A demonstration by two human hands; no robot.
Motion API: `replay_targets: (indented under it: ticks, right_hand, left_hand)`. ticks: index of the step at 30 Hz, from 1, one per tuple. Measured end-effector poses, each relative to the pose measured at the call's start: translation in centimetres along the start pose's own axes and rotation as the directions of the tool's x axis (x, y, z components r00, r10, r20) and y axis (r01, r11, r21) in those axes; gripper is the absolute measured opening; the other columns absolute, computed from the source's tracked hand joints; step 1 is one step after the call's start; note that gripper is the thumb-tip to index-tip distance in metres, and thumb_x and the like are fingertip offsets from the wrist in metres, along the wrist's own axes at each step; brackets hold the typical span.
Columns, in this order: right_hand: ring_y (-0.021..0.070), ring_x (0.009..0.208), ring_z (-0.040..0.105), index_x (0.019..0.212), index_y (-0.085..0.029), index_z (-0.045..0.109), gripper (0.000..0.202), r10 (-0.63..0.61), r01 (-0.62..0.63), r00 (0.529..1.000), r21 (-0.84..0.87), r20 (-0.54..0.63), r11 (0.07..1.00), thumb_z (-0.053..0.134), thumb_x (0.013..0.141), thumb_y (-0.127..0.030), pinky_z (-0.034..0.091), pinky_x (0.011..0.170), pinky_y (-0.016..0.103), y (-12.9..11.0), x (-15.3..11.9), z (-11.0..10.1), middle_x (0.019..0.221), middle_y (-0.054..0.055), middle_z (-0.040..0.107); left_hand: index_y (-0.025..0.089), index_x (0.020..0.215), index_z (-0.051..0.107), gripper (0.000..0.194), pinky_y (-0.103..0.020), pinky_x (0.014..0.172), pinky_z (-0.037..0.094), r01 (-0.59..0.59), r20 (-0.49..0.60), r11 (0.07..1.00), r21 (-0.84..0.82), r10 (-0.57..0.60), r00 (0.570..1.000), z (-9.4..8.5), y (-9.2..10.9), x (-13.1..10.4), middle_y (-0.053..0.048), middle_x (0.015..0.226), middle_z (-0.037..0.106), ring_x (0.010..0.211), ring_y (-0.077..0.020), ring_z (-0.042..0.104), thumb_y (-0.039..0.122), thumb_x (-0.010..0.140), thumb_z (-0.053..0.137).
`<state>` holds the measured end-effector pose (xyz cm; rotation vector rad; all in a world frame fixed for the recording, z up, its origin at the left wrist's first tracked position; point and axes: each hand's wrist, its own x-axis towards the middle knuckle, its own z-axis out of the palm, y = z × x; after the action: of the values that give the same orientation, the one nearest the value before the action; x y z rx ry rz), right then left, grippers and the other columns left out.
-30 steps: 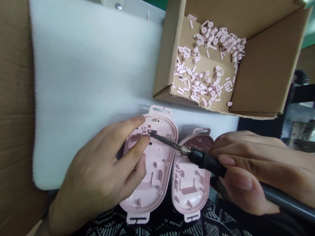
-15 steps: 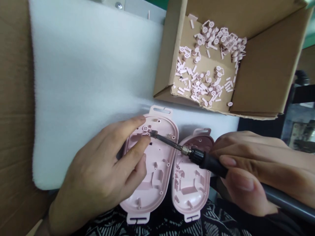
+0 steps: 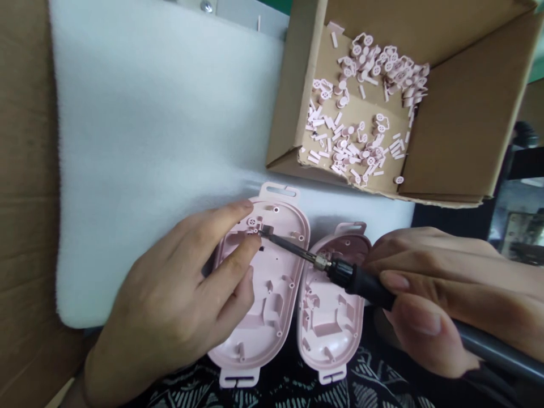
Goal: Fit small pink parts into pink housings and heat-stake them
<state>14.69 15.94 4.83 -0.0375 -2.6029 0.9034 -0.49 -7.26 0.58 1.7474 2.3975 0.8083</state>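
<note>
A soldering iron with a black handle and a metal collar is gripped in my right hand. Its dark tip touches down close to a small pink button piece set inside the larger pink plastic shell. My left hand lies over the left side of this shell and steadies it. Two of its fingertips press either side of the small piece, partly hiding it. Beside it lies a second pink shell, narrower in view, with its hollow side up; the iron crosses over it.
An open cardboard box stands at the upper right, holding several small pink plastic pieces. White foam sheet covers the work surface. Cardboard borders the left side. Patterned dark cloth shows below the shells.
Almost nothing differs. The whole view has shifted very slightly, and the iron's tip stays at the same spot beside the small piece.
</note>
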Motion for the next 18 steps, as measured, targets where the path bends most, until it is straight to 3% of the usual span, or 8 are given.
replay_targets:
  ticks: [8, 14, 18]
  right_hand:
    - [0.0177, 0.058, 0.066, 0.078, -0.022, 0.061, 0.015, 0.017, -0.017, 1.0, 0.006, 0.014, 1.0, 0.06, 0.093, -0.019, 0.059, 0.054, 0.033, 0.13, 0.27, 0.12, 0.063, 0.002, 0.061]
    - [0.0193, 0.06, 0.065, 0.089, -0.023, 0.064, 0.011, 0.026, -0.027, 0.999, 0.021, 0.035, 0.999, 0.061, 0.087, -0.013, 0.059, 0.053, 0.035, -0.2, -0.01, -0.08, 0.066, 0.001, 0.062]
    - [0.0188, 0.059, 0.064, 0.078, -0.022, 0.061, 0.013, 0.078, -0.078, 0.997, 0.007, 0.011, 0.997, 0.06, 0.09, -0.017, 0.058, 0.053, 0.035, -0.47, 0.08, 0.08, 0.064, 0.002, 0.061]
  left_hand:
    - [0.008, 0.118, 0.067, 0.032, -0.042, 0.107, 0.053, -0.007, 0.002, 0.999, 0.032, 0.007, 1.0, -0.16, 0.07, -0.01, -0.018, 0.144, 0.053, 0.128, -0.0302, 0.058, 0.016, 0.087, 0.067]
    - [0.007, 0.117, 0.066, 0.029, -0.042, 0.107, 0.054, 0.0, -0.007, 1.0, 0.01, 0.0, 1.0, -0.15, 0.13, 0.17, -0.019, 0.141, 0.055, 0.127, -0.0297, 0.059, 0.013, 0.088, 0.065]
    - [0.007, 0.118, 0.066, 0.031, -0.042, 0.107, 0.054, -0.003, -0.007, 1.0, 0.007, 0.003, 1.0, -0.17, 0.07, 0.07, -0.018, 0.143, 0.054, 0.126, -0.029, 0.058, 0.014, 0.087, 0.066]
